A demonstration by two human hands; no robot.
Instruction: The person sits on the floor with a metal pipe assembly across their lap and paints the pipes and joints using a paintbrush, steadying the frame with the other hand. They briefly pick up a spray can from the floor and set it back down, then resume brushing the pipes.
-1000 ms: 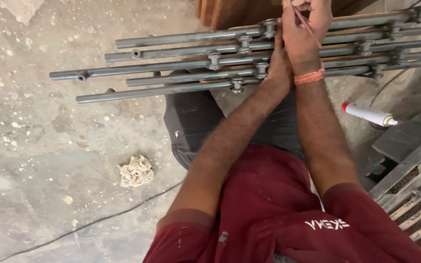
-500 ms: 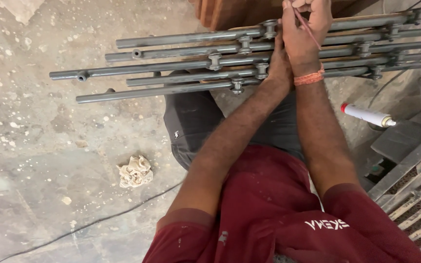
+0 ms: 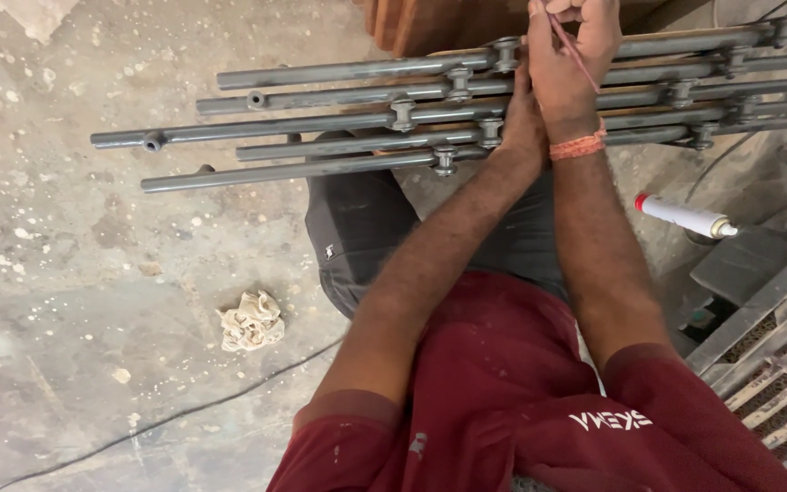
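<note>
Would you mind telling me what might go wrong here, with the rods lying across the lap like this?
1. The grey metal rods lie loosely stacked across the lap, far ends jutting over the floor; the bundle might roll or slide off.
2. The left hand is pressed among the rods, so a shifting rod might pinch its fingers.
3. The right hand holds a thin red stick that may snap under pressure.

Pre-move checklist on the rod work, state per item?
1. Right hand grips thin stick: ok.
2. Left hand on the grey metal rods: ok, though mostly hidden behind the right.
3. Rods lie steady across the lap: cannot tell.
4. White tube within reach, on the floor right of the person: ok.
5. Crumpled rag clear of the rods: ok.
</note>
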